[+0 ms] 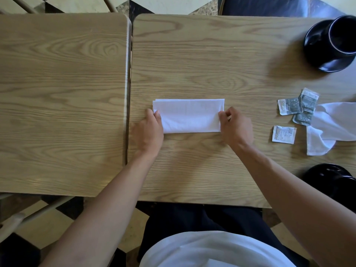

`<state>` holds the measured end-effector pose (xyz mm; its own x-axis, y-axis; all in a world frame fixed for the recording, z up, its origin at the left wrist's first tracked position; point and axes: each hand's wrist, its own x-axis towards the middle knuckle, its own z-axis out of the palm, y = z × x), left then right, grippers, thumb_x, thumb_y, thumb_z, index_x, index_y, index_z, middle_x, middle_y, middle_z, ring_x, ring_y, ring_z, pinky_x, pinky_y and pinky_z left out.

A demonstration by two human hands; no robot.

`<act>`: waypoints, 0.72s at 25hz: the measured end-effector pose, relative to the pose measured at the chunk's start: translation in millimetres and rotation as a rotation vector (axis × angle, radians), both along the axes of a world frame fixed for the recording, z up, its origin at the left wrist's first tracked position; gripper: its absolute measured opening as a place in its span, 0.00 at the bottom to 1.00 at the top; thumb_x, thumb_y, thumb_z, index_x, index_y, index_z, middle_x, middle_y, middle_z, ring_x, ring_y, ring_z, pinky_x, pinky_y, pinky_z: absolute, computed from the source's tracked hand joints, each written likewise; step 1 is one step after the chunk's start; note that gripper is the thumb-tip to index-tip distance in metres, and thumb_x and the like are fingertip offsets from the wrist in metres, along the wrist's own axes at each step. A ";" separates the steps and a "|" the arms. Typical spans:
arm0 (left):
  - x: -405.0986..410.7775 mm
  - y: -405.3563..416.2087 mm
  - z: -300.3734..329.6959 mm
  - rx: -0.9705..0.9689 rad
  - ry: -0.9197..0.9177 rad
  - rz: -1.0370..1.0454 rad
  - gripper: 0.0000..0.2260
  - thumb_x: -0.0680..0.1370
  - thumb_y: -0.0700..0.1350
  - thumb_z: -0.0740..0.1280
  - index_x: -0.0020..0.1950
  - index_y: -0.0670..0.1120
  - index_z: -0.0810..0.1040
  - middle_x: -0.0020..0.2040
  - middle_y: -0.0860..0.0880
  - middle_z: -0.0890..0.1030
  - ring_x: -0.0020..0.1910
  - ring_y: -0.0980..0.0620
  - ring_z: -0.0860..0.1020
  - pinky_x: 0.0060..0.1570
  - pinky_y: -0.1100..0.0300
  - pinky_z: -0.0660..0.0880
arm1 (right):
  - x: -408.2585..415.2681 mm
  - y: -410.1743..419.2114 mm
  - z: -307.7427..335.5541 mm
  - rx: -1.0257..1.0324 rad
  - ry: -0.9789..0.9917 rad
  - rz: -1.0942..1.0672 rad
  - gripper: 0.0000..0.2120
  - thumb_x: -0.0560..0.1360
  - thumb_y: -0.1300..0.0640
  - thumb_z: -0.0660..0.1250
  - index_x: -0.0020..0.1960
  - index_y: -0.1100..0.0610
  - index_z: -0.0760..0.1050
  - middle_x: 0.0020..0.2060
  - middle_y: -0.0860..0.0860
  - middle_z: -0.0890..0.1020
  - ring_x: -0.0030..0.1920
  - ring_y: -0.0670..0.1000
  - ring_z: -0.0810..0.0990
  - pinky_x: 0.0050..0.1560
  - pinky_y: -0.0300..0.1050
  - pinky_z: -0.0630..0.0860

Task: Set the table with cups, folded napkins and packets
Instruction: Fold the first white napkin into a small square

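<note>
A white napkin [189,115], folded into a long rectangle, lies flat in the middle of the right-hand wooden table [212,54]. My left hand [149,130] pinches its left end and my right hand [236,126] pinches its right end. Right of it lie several small packets [290,106], grey and white, one white packet [284,134] apart from the rest. An unfolded white napkin [331,126] lies crumpled beside them. A black cup on a black saucer [331,43] stands at the far right corner. Another black cup [331,178] sits at the near right edge, partly hidden by my right arm.
A second wooden table [61,93] stands flush against the left side, with a narrow seam between the two. Chair frames and a black-and-cream tiled floor show around the tables. A dark chair seat [269,5] is behind the far edge.
</note>
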<state>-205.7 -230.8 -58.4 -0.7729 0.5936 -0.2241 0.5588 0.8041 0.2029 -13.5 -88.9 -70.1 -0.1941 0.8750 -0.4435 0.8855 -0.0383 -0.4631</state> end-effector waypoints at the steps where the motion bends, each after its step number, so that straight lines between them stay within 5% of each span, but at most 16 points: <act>1: 1.1 0.7 -0.8 -0.005 -0.004 0.012 0.15 0.86 0.50 0.53 0.54 0.40 0.71 0.43 0.38 0.84 0.42 0.35 0.81 0.45 0.48 0.65 | -1.8 0.9 0.6 -0.003 -0.025 -0.016 0.13 0.77 0.41 0.59 0.41 0.48 0.72 0.34 0.43 0.79 0.38 0.53 0.79 0.32 0.44 0.65; 5: 5.8 -0.9 0.3 0.139 0.113 0.082 0.17 0.81 0.50 0.61 0.62 0.39 0.73 0.57 0.38 0.79 0.55 0.36 0.77 0.52 0.45 0.67 | -11.0 -4.5 11.3 0.247 0.056 0.052 0.11 0.76 0.52 0.64 0.57 0.54 0.74 0.52 0.52 0.79 0.52 0.58 0.77 0.49 0.48 0.71; 7: 15.0 8.7 -2.0 0.209 0.210 -0.123 0.22 0.80 0.49 0.61 0.71 0.40 0.70 0.69 0.36 0.72 0.68 0.34 0.70 0.64 0.41 0.65 | -25.9 -13.3 13.9 0.452 0.135 0.269 0.16 0.77 0.56 0.65 0.64 0.58 0.75 0.61 0.58 0.77 0.60 0.61 0.74 0.61 0.52 0.70; 10: 29.3 26.7 -14.4 0.096 0.150 -0.492 0.25 0.85 0.51 0.54 0.81 0.44 0.59 0.81 0.40 0.56 0.81 0.39 0.52 0.78 0.42 0.50 | -49.2 -27.4 4.3 0.474 0.160 0.631 0.22 0.80 0.59 0.63 0.73 0.62 0.72 0.74 0.62 0.70 0.76 0.65 0.65 0.76 0.60 0.61; 18: 22.2 25.6 -45.3 -0.011 0.141 -0.525 0.30 0.83 0.56 0.49 0.82 0.44 0.49 0.82 0.37 0.49 0.81 0.39 0.46 0.79 0.41 0.47 | -32.5 -11.6 -37.0 0.512 -0.056 0.821 0.33 0.85 0.42 0.49 0.82 0.62 0.53 0.81 0.59 0.55 0.82 0.59 0.52 0.81 0.59 0.49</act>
<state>-183.5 -205.2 -103.7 -0.3960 0.9063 -0.1477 0.9072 0.4111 0.0900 -45.9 -100.5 -107.1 -0.8211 0.5660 -0.0735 0.5677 0.7965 -0.2082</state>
